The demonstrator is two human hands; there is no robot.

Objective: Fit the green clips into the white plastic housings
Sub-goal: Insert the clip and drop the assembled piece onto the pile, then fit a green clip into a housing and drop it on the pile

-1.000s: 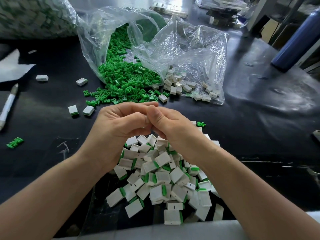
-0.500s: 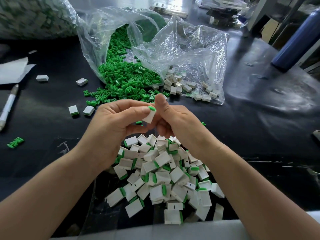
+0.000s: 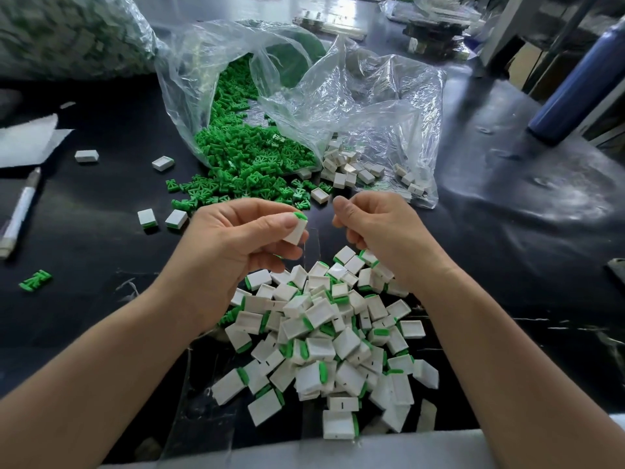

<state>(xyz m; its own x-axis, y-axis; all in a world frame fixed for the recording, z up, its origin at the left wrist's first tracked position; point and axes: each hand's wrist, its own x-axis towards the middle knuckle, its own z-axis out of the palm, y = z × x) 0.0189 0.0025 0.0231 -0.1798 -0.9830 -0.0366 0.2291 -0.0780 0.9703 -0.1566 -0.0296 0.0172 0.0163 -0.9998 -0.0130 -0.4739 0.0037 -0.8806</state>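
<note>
My left hand pinches a white housing between thumb and fingers; a green clip shows at its top end. A short gap to the right, my right hand has its fingers curled, and nothing shows in them. Below both hands lies a heap of white housings with green clips fitted. Loose green clips spill from a clear bag at the back. Empty white housings lie in a second clear bag beside it.
A few stray housings and a green clip lie at left, near a white pen and paper. A blue cylinder stands at the far right. The black table's near edge has a pale strip.
My hands were pressed together around the housing; they have drawn apart. The housing with its clip stays in my left hand, and my right hand has let go and moved right.
</note>
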